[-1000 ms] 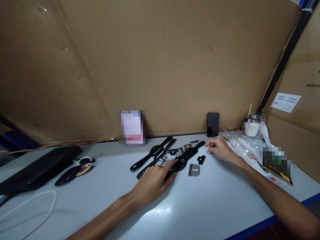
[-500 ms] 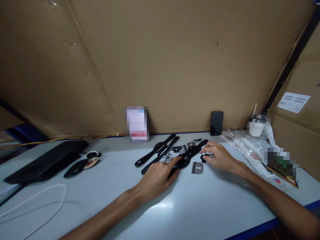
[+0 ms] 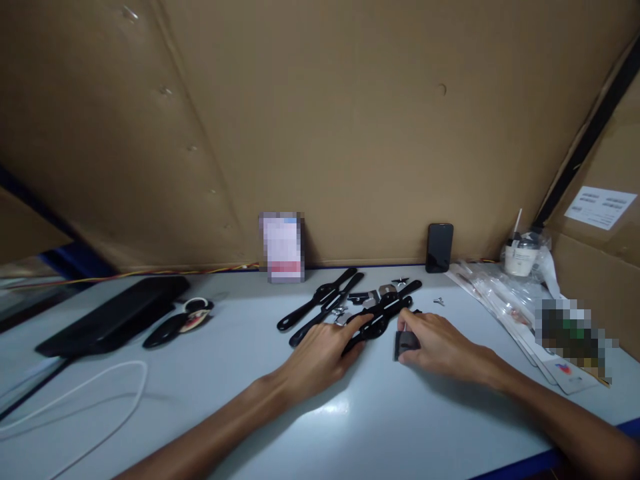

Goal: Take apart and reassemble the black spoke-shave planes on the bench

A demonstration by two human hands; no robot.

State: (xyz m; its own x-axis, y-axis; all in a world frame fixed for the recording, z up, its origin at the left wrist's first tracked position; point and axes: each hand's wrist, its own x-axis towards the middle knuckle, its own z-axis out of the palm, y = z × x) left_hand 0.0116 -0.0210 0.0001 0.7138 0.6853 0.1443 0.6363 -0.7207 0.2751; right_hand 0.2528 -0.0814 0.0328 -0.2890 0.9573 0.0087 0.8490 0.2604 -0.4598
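My left hand (image 3: 320,350) lies on the pale table (image 3: 210,400) with its fingers stretched flat over a long black slotted bracket (image 3: 385,312). My right hand (image 3: 435,343) is curled beside it, fingers and thumb pinching a small grey metal plate (image 3: 405,342) and tilting it up off the table. Two more long black brackets (image 3: 320,303) lie just left of the hands. Small black and silver fittings (image 3: 367,297) are scattered behind them, and a tiny silver screw (image 3: 439,301) lies alone to the right.
A dark phone (image 3: 439,248) and a blurred card (image 3: 283,247) lean on the cardboard wall. Plastic bags (image 3: 495,297) and a white cup (image 3: 520,257) sit at the right. A black case (image 3: 115,323), a black ringed holder (image 3: 177,323) and a white cable (image 3: 90,407) lie at the left.
My right hand drew back from the far fittings toward me and closed on the grey plate, lifting its edge. The left hand stayed on the black bracket. The view shifted slightly.
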